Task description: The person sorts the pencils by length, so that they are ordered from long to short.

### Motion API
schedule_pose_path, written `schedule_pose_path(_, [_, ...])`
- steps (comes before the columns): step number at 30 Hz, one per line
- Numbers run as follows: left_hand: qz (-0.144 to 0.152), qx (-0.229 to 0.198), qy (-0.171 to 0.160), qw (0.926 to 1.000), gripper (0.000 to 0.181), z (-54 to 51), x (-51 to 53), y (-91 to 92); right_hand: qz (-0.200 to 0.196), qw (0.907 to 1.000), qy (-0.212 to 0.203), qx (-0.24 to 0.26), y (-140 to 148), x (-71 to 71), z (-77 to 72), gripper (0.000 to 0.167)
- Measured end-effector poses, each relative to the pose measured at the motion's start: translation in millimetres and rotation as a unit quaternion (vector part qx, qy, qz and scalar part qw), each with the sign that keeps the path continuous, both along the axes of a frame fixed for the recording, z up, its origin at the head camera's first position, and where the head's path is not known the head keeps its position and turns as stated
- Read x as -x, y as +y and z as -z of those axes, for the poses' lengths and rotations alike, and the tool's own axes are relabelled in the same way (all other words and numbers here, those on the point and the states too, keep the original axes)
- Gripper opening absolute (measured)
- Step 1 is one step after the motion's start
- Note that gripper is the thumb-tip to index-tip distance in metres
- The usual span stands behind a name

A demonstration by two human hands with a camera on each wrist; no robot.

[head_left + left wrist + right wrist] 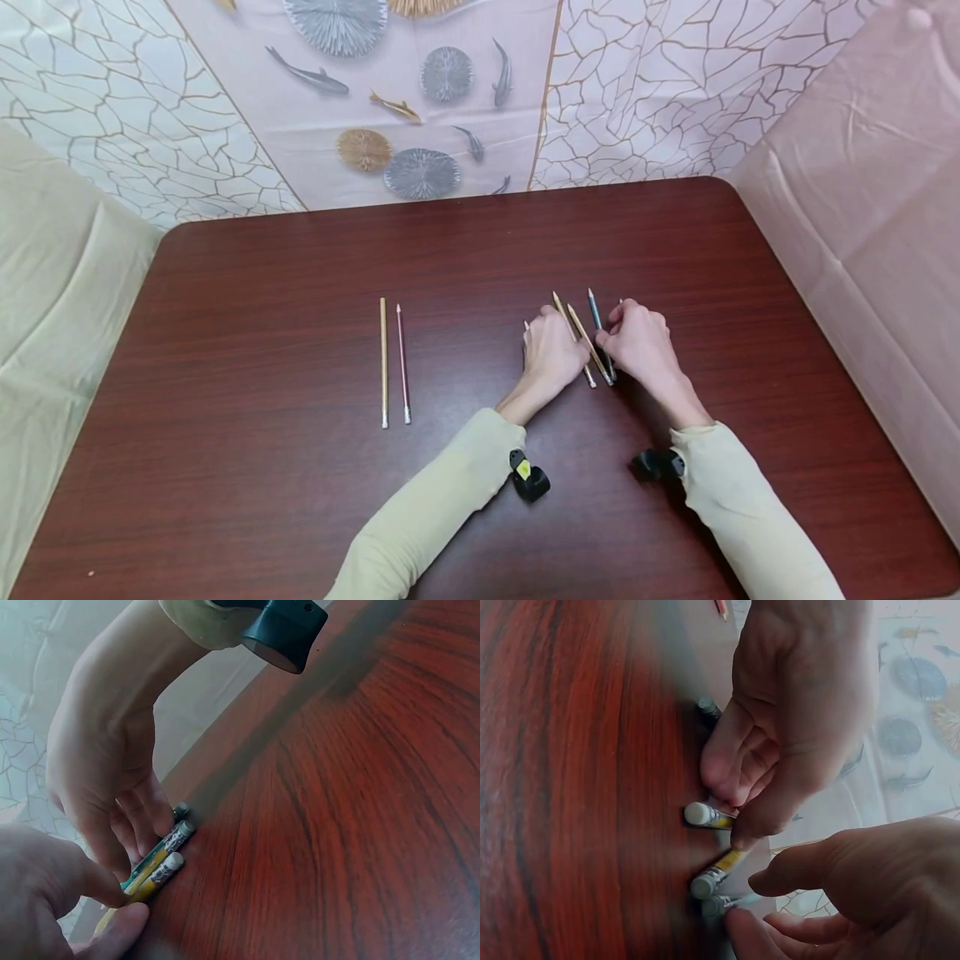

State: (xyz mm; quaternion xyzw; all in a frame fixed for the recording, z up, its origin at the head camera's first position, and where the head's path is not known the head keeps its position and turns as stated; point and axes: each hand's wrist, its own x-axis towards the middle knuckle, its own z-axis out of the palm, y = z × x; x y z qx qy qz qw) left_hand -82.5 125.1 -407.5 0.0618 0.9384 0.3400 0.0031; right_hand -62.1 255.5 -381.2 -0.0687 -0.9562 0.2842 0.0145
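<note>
**Pencil Handling — Two Pencils Held Near 3 O'Clock**

Directions are read from the head view, with 12 o'clock at the far edge of the reddish-brown surface [225,375]. The work area is located between 2 and 3 o'clock from the surface's centre.

There, a first yellow pencil [565,315] is pinched between thumb and finger by the left hand [553,354]. A teal pencil [595,308] is held by the right hand [641,337], the thumb being set on one side and the curled fingers on the other; how firmly it is held cannot be told. A second yellow pencil [590,343] is positioned between these two. All three are aligned with tips toward 11 o'clock and eraser ends toward 5 o'clock, the eraser ends being grouped near one another. A dark-ended pencil [709,709] is mostly covered by the left hand; its colour cannot be told.

Toward 9 o'clock — well apart from both hands — a third yellow pencil [384,362] and a dark red pencil [403,364] are laid side by side, not touching, with eraser ends toward 6 o'clock.

Both arms are covered by pale sleeves [427,508], and a black camera unit [529,482] is worn at each wrist. Beyond the 12 o'clock edge, a patterned cloth [450,117] with grey and gold fish motifs is displayed.
</note>
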Motion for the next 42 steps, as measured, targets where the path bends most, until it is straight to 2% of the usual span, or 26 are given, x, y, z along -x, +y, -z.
schedule_pose_path(8, [-0.003,0.012,0.001,0.9999,0.040,-0.6,2.1,3.1,0.002,0.9996,0.001,-0.027,-1.3,2.8,0.9,0.020])
schedule_pose_path(19, [0.022,0.009,0.016,0.9996,0.026,-2.3,2.0,2.7,-0.002,0.9996,-0.005,-0.027,-2.0,5.0,2.9,0.019])
schedule_pose_path(30, [0.024,0.002,-0.014,0.9996,0.031,-5.0,3.7,1.8,-0.004,0.9994,-0.009,-0.034,-1.9,7.4,3.9,0.018])
schedule_pose_path(42, [0.014,-0.045,-0.054,0.9974,0.031,-8.9,0.7,-2.3,-0.001,0.9996,-0.014,-0.025,-2.0,7.6,6.3,0.019])
